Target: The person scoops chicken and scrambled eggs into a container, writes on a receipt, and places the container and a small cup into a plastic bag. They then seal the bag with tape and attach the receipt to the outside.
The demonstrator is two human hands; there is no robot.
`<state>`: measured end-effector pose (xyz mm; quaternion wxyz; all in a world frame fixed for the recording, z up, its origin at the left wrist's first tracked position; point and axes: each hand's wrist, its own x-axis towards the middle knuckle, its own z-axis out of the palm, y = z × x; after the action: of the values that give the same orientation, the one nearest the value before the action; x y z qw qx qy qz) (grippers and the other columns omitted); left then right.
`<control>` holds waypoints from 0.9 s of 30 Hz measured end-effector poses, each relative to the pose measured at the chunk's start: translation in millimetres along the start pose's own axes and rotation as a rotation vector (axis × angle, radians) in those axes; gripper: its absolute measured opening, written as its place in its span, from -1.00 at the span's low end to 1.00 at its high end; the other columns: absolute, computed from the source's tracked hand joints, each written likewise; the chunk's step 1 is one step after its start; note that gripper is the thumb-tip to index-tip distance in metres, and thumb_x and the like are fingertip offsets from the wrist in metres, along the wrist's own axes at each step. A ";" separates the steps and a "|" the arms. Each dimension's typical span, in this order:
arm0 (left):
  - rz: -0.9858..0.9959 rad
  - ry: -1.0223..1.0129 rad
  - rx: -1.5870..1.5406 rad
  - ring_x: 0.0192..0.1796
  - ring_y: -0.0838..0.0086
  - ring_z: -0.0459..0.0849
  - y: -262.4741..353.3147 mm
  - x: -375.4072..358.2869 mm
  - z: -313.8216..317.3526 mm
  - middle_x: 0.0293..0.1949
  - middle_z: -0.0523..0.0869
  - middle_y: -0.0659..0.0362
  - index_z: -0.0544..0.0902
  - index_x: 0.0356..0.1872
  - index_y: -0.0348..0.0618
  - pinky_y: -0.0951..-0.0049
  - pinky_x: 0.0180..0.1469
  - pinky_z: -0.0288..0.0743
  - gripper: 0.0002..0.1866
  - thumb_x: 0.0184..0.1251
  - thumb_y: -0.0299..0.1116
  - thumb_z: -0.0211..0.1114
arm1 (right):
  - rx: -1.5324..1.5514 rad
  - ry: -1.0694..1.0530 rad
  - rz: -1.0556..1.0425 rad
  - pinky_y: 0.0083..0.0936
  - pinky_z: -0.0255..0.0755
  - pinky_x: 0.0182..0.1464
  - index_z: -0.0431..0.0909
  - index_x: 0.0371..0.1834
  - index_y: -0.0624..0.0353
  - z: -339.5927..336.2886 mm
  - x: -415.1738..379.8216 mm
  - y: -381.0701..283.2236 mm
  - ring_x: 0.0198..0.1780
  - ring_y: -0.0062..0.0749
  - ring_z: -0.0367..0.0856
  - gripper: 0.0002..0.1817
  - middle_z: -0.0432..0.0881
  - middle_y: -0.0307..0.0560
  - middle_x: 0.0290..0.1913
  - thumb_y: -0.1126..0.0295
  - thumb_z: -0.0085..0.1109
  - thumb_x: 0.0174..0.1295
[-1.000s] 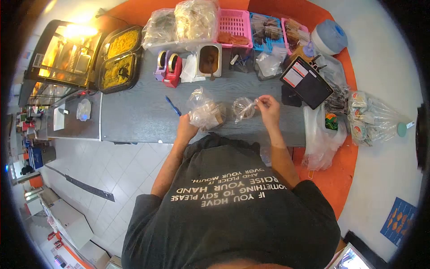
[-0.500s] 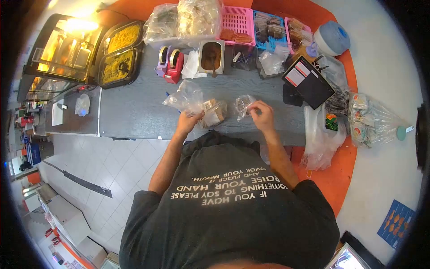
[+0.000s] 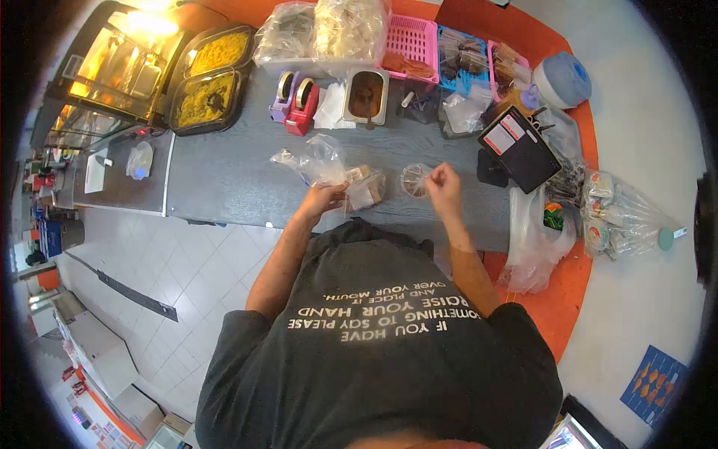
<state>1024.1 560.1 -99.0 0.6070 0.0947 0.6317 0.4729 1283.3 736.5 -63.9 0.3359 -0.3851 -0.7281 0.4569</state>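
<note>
My left hand (image 3: 324, 199) is closed on the lower edge of a clear plastic bag (image 3: 321, 161), whose loose end spreads up over the counter. Just right of those fingers lies a clear pack (image 3: 365, 187) with light brown pieces inside. My right hand (image 3: 444, 184) has its fingers pinched together at the right edge of a small, round, clear plastic bag (image 3: 415, 180). This bag rests on the dark counter (image 3: 247, 179), a short way right of the brown pack.
Behind my hands stand two tape dispensers (image 3: 301, 108), a metal tub (image 3: 366, 97) of brown sauce with a spoon, and a pink basket (image 3: 411, 41). Food trays (image 3: 206, 101) are at the back left. A tablet (image 3: 521, 150) and a white plastic bag (image 3: 535, 247) lie to the right.
The view has shifted slightly. My right hand has turned upward at the small bag, which now looks rounder and flatter. My left hand stays by the brown pack, which shows more of its pale side.
</note>
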 end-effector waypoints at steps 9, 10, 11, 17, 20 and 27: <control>-0.108 -0.130 -0.190 -0.04 0.49 0.65 6.6 3.2 11.3 -0.13 0.67 0.22 0.63 -0.02 -0.10 0.43 0.01 0.55 -0.69 0.33 -0.19 0.37 | 0.443 -0.339 0.412 -0.56 0.44 -0.44 0.29 -0.21 0.15 26.1 -13.8 -20.3 -0.49 -0.48 0.63 -0.88 0.67 0.00 -0.35 0.63 -0.12 0.27; -0.104 -0.115 -0.237 -0.02 0.49 0.65 7.5 2.6 15.0 -0.10 0.66 0.23 0.62 0.02 -0.10 0.41 0.04 0.55 -0.68 0.34 -0.21 0.37 | 0.438 -0.402 0.369 -0.50 0.52 -0.38 0.26 -0.17 0.15 34.2 -18.8 -12.6 -0.45 -0.39 0.66 -0.84 0.66 0.07 -0.22 0.67 -0.15 0.29; -0.103 -0.114 -0.238 -0.02 0.49 0.65 6.8 4.1 17.4 -0.10 0.66 0.23 0.62 0.02 -0.10 0.41 0.04 0.55 -0.68 0.34 -0.21 0.37 | 0.434 -0.467 0.325 -0.44 0.60 -0.32 0.23 -0.13 0.14 42.6 -22.0 -11.2 -0.40 -0.30 0.68 -0.80 0.66 0.13 -0.08 0.71 -0.18 0.30; -0.026 -0.124 -0.308 -0.01 0.45 0.65 5.9 1.6 28.8 -0.07 0.67 0.23 0.60 0.06 -0.09 0.38 0.08 0.54 -0.67 0.33 -0.25 0.37 | 0.442 -0.446 0.348 -0.48 0.68 -0.26 0.18 -0.13 0.14 74.3 -33.0 -18.5 -0.21 -0.18 0.77 -0.84 0.60 0.20 0.07 0.68 -0.20 0.40; -0.018 -0.109 -0.301 0.00 0.43 0.65 4.3 0.1 31.7 -0.07 0.68 0.20 0.61 0.06 -0.10 0.37 0.11 0.52 -0.67 0.32 -0.27 0.37 | 0.432 -0.462 0.415 -0.49 0.69 -0.28 0.17 -0.13 0.15 79.4 -31.8 -32.1 -0.22 -0.17 0.77 -0.82 0.64 0.17 0.00 0.69 -0.14 0.38; 0.022 -0.043 -0.280 -0.02 0.41 0.68 -5.7 -0.6 35.3 -0.08 0.71 0.14 0.60 0.07 -0.19 0.35 0.08 0.54 -0.66 0.34 -0.29 0.36 | 0.105 -0.280 0.209 -0.48 0.62 -0.33 0.31 -0.26 0.25 94.3 -38.4 -11.7 -0.25 -0.34 0.77 -0.80 0.72 0.04 -0.31 0.65 0.16 0.22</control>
<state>1057.0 573.7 -96.2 0.6225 0.0263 0.5452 0.5608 1219.4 661.5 -92.1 0.2016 -0.3730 -0.6989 0.5760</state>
